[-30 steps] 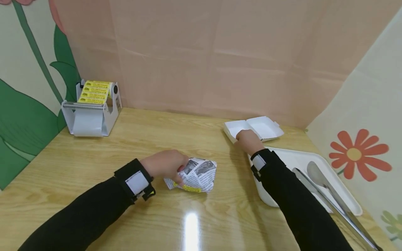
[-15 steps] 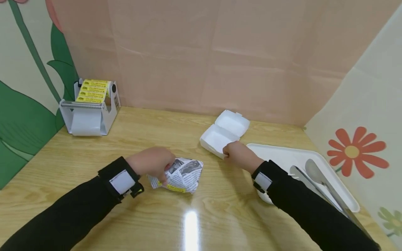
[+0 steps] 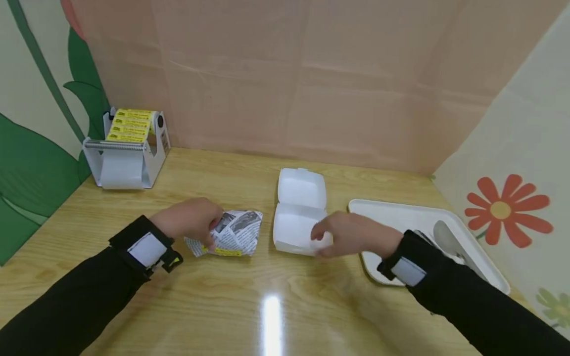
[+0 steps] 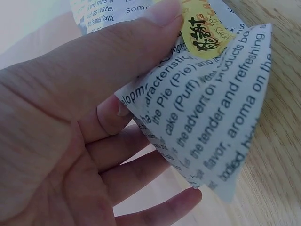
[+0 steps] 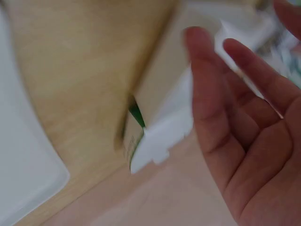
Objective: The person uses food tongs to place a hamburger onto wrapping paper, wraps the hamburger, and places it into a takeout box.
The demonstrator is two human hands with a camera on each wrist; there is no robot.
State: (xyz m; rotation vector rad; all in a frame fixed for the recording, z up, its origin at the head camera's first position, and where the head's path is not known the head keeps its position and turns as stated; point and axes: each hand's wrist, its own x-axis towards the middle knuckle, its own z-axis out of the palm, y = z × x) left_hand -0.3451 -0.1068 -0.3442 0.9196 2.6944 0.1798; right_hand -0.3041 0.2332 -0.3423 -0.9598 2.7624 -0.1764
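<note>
My left hand [image 3: 191, 220] pinches the left end of a parcel [image 3: 238, 235] wrapped in newsprint-patterned paper. In the left wrist view the thumb lies over the folded paper [image 4: 207, 113] beside a yellow sticker [image 4: 202, 35], with the fingers under and behind it. To the parcel's right, a white hinged takeaway box [image 3: 287, 225] stands with its lid [image 3: 302, 189] laid back toward the wall. My right hand [image 3: 352, 232] is at the box's near right corner, fingers loosely bent. The right wrist view shows nothing in its grasp, with the blurred box [image 5: 160, 89] beyond the fingers.
A white tray [image 3: 383, 210] lies on the right, bearing long metal utensils, one with a rounded spoon-like end [image 3: 445, 237]; the right forearm covers part of them. A label dispenser [image 3: 149, 163] with a yellow roll stands at the back left. A pink-covered wall [image 3: 294, 99] closes off the back.
The right hand has brought the box from the back right to beside the parcel, turned it, and let go. The left hand and parcel have shifted left in view.
</note>
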